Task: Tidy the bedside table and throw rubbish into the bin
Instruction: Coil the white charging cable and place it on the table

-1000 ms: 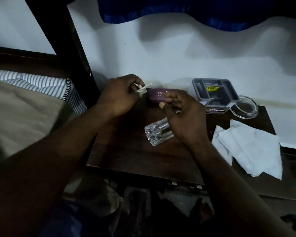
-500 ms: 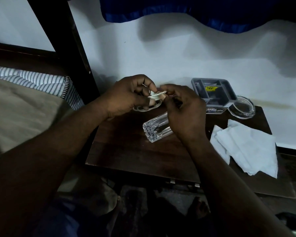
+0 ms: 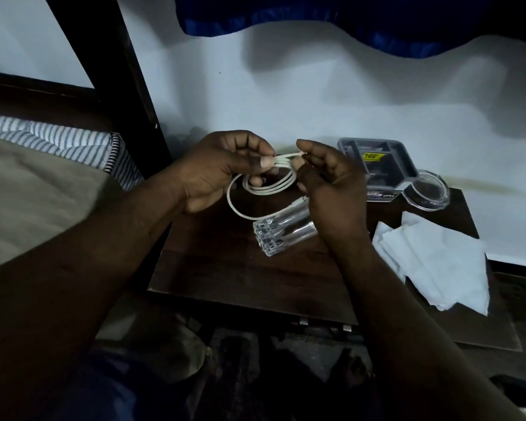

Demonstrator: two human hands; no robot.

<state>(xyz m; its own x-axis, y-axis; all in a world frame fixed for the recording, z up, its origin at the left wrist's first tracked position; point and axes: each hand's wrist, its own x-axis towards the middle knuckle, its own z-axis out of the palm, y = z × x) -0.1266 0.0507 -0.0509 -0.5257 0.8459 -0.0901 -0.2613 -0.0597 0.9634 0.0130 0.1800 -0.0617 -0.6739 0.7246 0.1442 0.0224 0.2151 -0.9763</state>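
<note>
Head camera looks down on both hands working a white charging cable (image 3: pixel 268 188), and it's a thin, round cord wound into several loops. The left hand (image 3: pixel 216 168) has its fingers curled in, thumb flat on top, clamping the bundle of strands against the forefinger. The right hand (image 3: pixel 331 183) meets it from the other side, thumb and forefinger nipping a strand at the top of the coil, the other fingers loosely bent. The coil hangs between the two hands, above the back half of the dark wooden bedside table (image 3: pixel 240 278). One wider loop droops lower than the rest, down towards a clear glass tumbler (image 3: pixel 283 232); whether it touches the glass is hard to say.

That tumbler lies on its side on the tabletop, thick base towards the camera, its mouth hidden behind the right wrist. Further back, against the white wall (image 3: pixel 316 95), sits a grey plastic compartment tray (image 3: pixel 377 159) with a yellow label, and just beside it a round clear dish (image 3: pixel 428 189). Crumpled white tissues (image 3: pixel 438 262) spread over the right side of the table and hang past its edge. Off to the left, a striped mattress (image 3: pixel 64 138) and a dark bedpost (image 3: pixel 128 71); a blue curtain (image 3: pixel 316 13) hangs up top.
</note>
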